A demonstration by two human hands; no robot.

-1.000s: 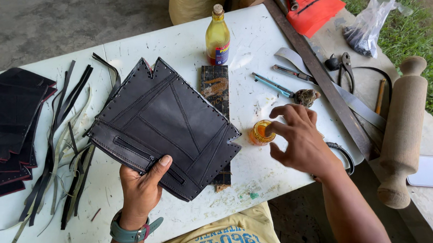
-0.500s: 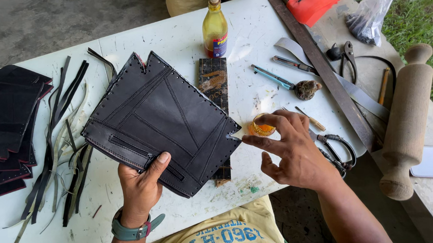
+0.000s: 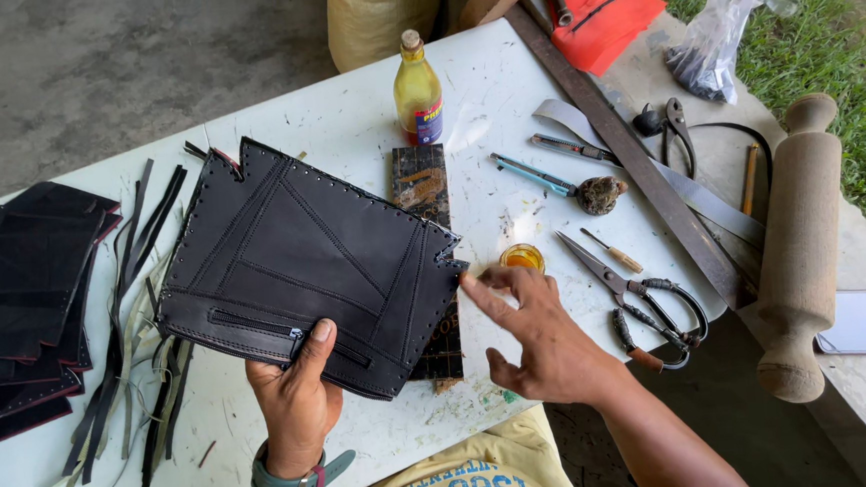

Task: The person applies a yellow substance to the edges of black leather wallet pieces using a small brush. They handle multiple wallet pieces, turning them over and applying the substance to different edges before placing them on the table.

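Note:
My left hand (image 3: 297, 397) grips the near edge of a black stitched leather panel (image 3: 304, 256) with a zipper and punched holes along its rim, thumb on top. My right hand (image 3: 549, 342) is beside the panel's right edge, index finger stretched out and touching that edge. A small round cup of amber liquid (image 3: 522, 258) stands just beyond my right hand's fingers. A dark rectangular block (image 3: 422, 189) lies under the panel's right side.
On the white table (image 3: 346, 128) are an amber glass bottle (image 3: 417, 94), scissors (image 3: 636, 291), a blue-handled tool (image 3: 534, 175), stacked black leather pieces (image 3: 25, 289) and leather strips (image 3: 143, 331). A wooden rolling pin (image 3: 799, 251), pliers (image 3: 675, 133) and a long metal bar (image 3: 628, 151) lie right.
My right hand left the small amber cup and moved left, its index finger now touching the panel's right edge. The left hand has lifted and turned the panel slightly.

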